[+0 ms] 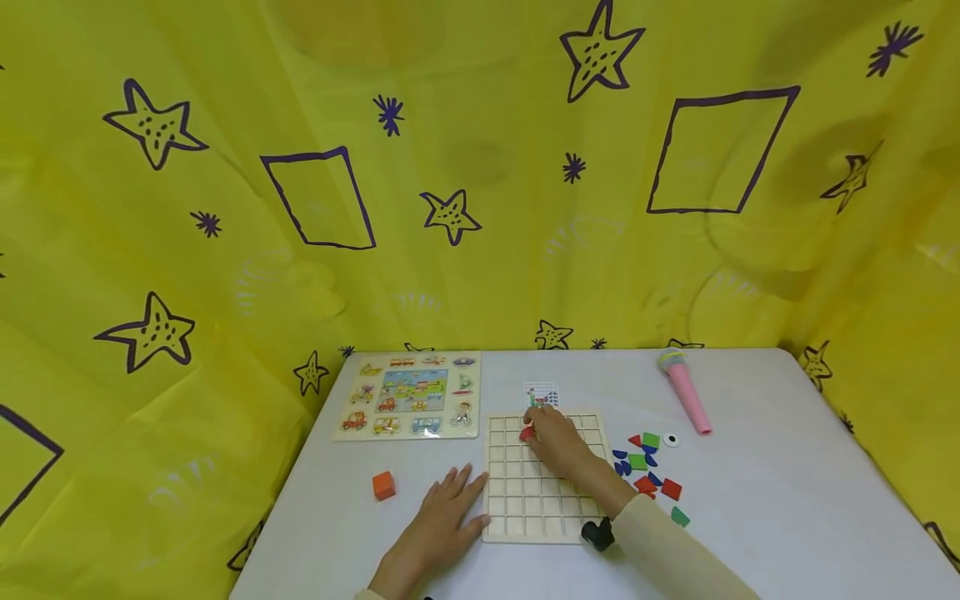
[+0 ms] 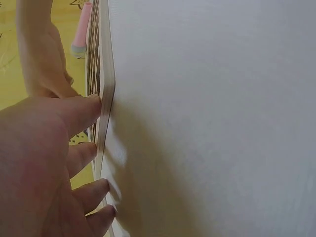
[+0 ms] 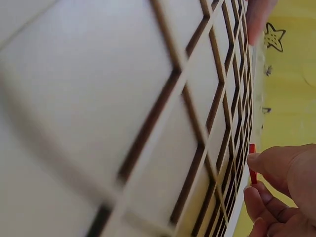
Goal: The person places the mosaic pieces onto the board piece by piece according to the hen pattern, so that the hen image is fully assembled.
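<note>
A pale wooden grid board [image 1: 497, 493] lies on the white table. Over its far left part, my right hand [image 1: 561, 446] pinches a thin red piece [image 3: 253, 168] between thumb and fingers; its full outline is partly hidden by the hand. My left hand [image 1: 442, 518] rests on the table with fingers spread, thumb and index fingertip touching the board's left edge. The left wrist view shows these fingertips along the wooden rim [image 2: 105, 74]. Just beyond the board lies a small printed card [image 1: 542, 393], partly covered by the right hand.
Loose red, green and blue flat pieces [image 1: 637, 462] lie right of the board, with a white disc [image 1: 671, 439] nearby. A pink toy microphone [image 1: 687, 392] is at the back right. A picture puzzle [image 1: 468, 367] lies back left, an orange cube [image 1: 383, 485] in front of it.
</note>
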Demonstrator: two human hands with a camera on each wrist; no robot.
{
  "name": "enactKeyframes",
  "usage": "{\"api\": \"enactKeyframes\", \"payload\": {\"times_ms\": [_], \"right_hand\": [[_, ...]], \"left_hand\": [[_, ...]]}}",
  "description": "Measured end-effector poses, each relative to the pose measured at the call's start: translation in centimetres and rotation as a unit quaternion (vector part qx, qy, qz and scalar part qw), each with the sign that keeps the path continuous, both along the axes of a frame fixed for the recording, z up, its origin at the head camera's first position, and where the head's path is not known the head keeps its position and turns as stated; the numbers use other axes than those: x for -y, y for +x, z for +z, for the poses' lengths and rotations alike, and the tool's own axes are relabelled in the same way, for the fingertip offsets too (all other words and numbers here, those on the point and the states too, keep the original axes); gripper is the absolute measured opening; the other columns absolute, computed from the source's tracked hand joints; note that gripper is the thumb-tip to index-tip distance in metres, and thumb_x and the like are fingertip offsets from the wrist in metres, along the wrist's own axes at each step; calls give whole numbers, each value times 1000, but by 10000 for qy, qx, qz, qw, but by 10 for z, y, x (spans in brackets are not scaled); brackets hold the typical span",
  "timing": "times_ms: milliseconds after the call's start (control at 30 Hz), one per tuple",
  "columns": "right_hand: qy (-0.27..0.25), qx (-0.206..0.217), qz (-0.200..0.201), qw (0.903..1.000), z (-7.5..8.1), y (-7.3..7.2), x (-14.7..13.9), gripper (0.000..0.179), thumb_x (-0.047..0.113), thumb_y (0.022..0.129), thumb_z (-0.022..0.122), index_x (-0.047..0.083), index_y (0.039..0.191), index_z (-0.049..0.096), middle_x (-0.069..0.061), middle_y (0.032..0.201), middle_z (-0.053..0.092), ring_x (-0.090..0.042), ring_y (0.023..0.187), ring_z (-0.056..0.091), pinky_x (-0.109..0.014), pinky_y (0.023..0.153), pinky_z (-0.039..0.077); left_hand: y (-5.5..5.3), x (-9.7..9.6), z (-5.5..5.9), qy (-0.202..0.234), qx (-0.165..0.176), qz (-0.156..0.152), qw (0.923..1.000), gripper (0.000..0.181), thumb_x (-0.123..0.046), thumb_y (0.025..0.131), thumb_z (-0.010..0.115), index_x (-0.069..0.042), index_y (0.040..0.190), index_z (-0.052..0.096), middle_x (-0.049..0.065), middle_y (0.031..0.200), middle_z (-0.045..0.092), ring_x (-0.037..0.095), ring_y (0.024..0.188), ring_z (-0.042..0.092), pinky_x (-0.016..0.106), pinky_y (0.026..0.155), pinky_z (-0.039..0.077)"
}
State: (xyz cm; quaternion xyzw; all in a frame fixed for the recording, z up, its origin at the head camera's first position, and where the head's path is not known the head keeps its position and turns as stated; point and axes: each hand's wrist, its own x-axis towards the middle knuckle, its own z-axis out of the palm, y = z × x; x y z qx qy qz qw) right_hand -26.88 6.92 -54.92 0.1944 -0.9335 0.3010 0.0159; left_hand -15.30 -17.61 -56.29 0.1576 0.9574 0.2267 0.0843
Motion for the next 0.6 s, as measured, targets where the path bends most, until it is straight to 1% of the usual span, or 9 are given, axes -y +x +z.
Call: {"api": "enactKeyframes", "payload": {"times_ms": [133, 233, 333, 467, 600], "right_hand": [[59, -154, 234, 9996, -1, -1, 11, 13, 4, 93, 77, 9, 101, 68, -2, 94, 60, -21, 89, 58, -43, 80, 48], [102, -134, 346, 9993, -2, -2, 16, 10, 2, 94, 75, 10, 97, 69, -1, 93, 59, -19, 89, 56, -42, 81, 50], [90, -110, 429, 9990, -2, -2, 18, 10, 1, 95, 73, 10, 96, 70, -1, 93, 60, -19, 89, 56, -42, 83, 52], [177, -188, 552, 9981, -2, -3, 20, 11, -1, 94, 72, 10, 92, 71, -1, 93, 61, -19, 89, 55, -42, 83, 52], [368, -330, 632, 9968, -2, -5, 21, 9, 3, 95, 74, 11, 96, 72, 0, 93, 61, -17, 88, 55, -39, 83, 53]], "left_hand": [[-1, -1, -2, -24, 6, 1, 10000, 65, -51, 104, 59, -25, 162, 44, 10, 171, 36, 38, 159, 28, 64, 127, 24], [-2, -2, -2, -40, 10, -3, 10000, 65, -51, 104, 59, -25, 162, 44, 10, 171, 36, 38, 159, 28, 64, 127, 24], [-2, -2, -1, -69, 11, -8, 10000, 65, -51, 104, 59, -25, 162, 44, 10, 171, 36, 39, 159, 28, 64, 127, 24], [-2, -2, 0, -54, 22, -11, 10000, 65, -50, 104, 59, -24, 162, 44, 11, 171, 35, 40, 159, 28, 65, 127, 24], [-2, -2, -1, -80, -2, 2, 10000, 65, -50, 104, 59, -24, 162, 44, 11, 171, 35, 39, 159, 28, 65, 127, 24]]}}
